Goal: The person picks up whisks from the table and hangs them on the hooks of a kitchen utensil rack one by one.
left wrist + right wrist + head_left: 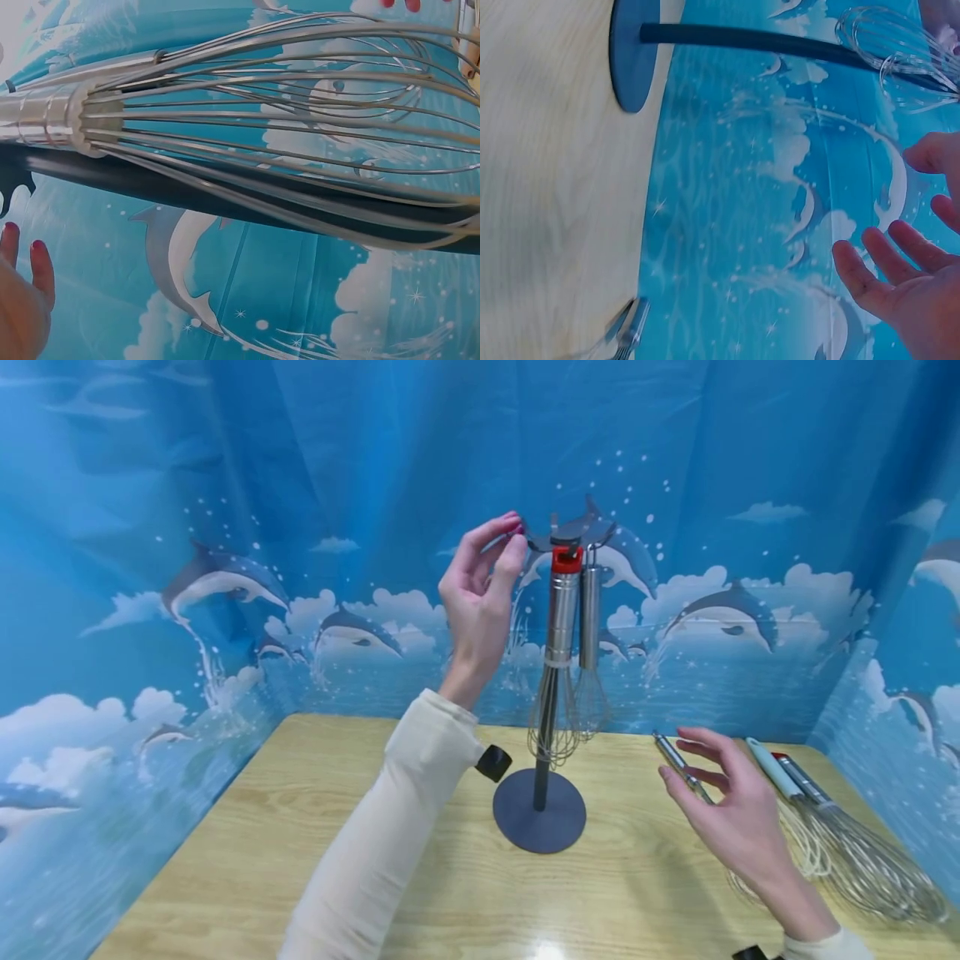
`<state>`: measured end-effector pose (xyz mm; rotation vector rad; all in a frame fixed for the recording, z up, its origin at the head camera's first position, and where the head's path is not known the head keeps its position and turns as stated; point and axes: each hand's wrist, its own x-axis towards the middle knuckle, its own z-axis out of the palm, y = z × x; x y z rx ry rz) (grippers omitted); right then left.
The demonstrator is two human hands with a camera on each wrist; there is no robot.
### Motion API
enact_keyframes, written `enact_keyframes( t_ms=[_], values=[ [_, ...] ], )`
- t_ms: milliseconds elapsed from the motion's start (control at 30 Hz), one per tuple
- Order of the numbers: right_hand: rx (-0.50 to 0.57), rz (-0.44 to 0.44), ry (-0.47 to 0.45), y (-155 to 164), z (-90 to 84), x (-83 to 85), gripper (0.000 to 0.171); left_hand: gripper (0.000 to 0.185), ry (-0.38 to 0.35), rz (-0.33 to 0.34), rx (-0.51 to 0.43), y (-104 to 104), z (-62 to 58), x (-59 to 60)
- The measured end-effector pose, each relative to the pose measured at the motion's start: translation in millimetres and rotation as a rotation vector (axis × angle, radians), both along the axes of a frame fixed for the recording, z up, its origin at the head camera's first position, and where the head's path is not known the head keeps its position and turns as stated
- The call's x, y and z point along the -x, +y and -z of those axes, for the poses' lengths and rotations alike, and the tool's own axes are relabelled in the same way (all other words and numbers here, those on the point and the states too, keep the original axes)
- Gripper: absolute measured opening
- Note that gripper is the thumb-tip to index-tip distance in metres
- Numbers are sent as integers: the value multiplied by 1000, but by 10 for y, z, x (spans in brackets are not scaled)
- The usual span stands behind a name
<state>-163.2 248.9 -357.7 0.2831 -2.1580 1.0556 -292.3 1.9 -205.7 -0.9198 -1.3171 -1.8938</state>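
Note:
My left hand (483, 581) is raised beside a dark hook (536, 539) of the upright rack, its fingertips near the hook's end; contact is unclear. In the left wrist view its fingers (41, 274) stand apart with nothing visible between them. A steel whisk with a red handle end (562, 610) hangs from the rack, and a smaller steel whisk (590, 618) hangs behind it to the right. Over the table's right side, my right hand (731, 810) is spread, holding nothing. It partly covers a small whisk with a steel handle (671, 756) lying there.
The rack's round dark base (540, 831) stands on the wooden table (322, 793). At the right lie a whisk with a pale green handle (772, 767) and a large steel whisk (873, 860). A blue dolphin-print curtain (390, 460) hangs behind and at the sides.

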Motion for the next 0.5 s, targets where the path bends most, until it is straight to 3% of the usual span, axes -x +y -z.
enact_keyframes(
  t_ms=[267, 500],
  values=[
    [-16, 35, -46, 169, 73, -34, 53, 36, 50, -11, 53, 34, 20, -34],
    [-89, 86, -129, 282, 131, -89, 50, 30, 43, -13, 71, 88, -18, -36]
  ],
)
